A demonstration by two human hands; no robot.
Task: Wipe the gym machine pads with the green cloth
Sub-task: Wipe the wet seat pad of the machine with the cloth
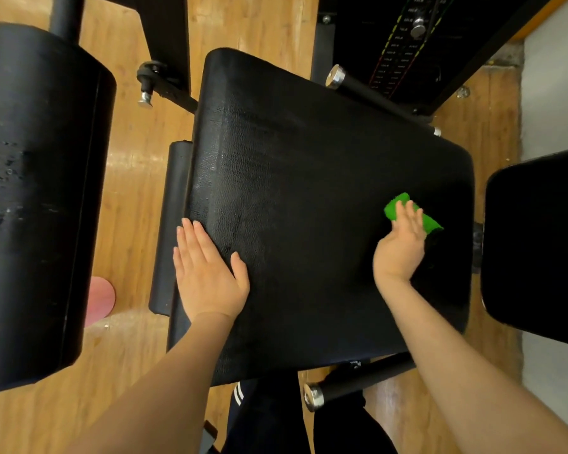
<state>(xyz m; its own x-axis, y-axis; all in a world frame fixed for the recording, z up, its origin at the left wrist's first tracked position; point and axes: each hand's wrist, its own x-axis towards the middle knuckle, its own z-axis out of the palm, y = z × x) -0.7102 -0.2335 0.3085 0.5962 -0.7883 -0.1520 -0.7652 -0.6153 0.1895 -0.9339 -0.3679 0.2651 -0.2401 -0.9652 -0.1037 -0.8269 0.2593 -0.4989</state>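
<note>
A large black seat pad point(309, 191) fills the middle of the view. My left hand point(207, 273) lies flat on its near left edge, fingers straight. On the pad's right side, my right hand point(402, 244) presses the folded green cloth point(432, 222) onto the surface with straight fingers; the cloth shows past my fingertips. A black roller pad point(36, 191) stands at the left, and another black pad point(538, 244) at the right edge.
Chrome-tipped black handles point(336, 77) point(313, 396) jut out behind and in front of the seat. The weight stack point(407, 44) stands at the back right. A small black pad point(173, 224) sits beside the seat's left edge. The floor point(135, 198) is wooden.
</note>
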